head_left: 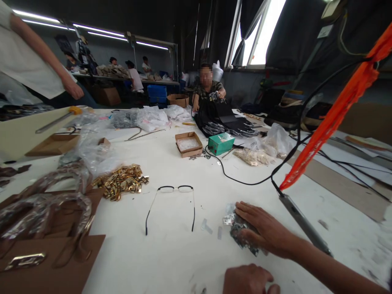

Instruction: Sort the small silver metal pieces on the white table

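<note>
My right hand (265, 230) lies palm down, fingers stretched out, over a small heap of flat silvery metal pieces (241, 237). Part of that heap is hidden under the palm. Close by on the white table are a few small clear strips (206, 226). At the bottom edge, my left hand (248, 279) is curled, its fingers bent inward and partly cut off by the frame; whatever it may hold is not visible. A pair of eyeglasses (174, 188) rests unfolded left of the heap.
Gold metal fittings (122, 181) are piled at left beside brown bag panels (52, 261). A green box (221, 143) and a cardboard tray (188, 145) stand farther back. A black cable (245, 183) runs to a grey bar (306, 224) on the right. A co-worker (208, 87) sits opposite.
</note>
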`<action>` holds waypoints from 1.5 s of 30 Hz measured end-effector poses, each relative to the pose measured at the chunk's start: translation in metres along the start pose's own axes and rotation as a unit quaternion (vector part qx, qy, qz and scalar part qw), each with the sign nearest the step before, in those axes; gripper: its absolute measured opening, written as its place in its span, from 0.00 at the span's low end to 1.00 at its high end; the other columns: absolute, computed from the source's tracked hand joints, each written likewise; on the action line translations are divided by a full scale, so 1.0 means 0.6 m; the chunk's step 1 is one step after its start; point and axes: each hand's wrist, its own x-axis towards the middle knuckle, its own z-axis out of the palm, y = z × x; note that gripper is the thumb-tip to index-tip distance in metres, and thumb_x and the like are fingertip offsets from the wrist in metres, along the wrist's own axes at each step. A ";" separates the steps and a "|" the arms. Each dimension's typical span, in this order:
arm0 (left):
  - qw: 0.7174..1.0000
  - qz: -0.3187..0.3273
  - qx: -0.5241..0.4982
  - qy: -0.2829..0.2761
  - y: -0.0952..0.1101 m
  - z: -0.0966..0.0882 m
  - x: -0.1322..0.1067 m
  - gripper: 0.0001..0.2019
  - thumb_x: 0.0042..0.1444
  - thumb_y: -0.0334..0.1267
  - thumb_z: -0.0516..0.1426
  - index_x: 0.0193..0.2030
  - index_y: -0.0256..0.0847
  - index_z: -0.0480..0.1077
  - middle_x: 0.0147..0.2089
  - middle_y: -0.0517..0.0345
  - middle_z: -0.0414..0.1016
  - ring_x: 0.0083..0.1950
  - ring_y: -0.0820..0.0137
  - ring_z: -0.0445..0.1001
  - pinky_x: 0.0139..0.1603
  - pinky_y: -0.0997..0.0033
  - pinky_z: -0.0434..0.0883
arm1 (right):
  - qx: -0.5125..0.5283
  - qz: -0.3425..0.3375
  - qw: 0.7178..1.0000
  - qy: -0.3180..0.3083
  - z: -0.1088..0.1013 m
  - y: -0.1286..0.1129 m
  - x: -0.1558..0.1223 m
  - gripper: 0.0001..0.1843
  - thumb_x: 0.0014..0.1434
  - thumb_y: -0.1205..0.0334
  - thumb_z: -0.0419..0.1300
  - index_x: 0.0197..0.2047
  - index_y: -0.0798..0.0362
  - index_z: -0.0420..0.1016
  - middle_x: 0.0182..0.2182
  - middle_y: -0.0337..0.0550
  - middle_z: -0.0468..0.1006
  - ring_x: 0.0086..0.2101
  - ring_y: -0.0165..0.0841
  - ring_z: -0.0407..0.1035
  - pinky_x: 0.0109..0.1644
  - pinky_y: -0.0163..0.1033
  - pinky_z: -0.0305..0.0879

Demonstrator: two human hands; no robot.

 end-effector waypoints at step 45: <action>0.975 -0.127 0.180 -0.034 0.075 -0.155 0.121 0.42 0.49 0.43 0.68 0.71 0.35 0.64 0.71 0.50 0.65 0.67 0.51 0.64 0.69 0.52 0.67 | 0.302 0.229 0.917 0.128 0.012 -0.010 -0.064 0.53 0.46 0.61 0.70 0.74 0.56 0.58 0.59 0.49 0.69 0.42 0.34 0.71 0.50 0.41 0.70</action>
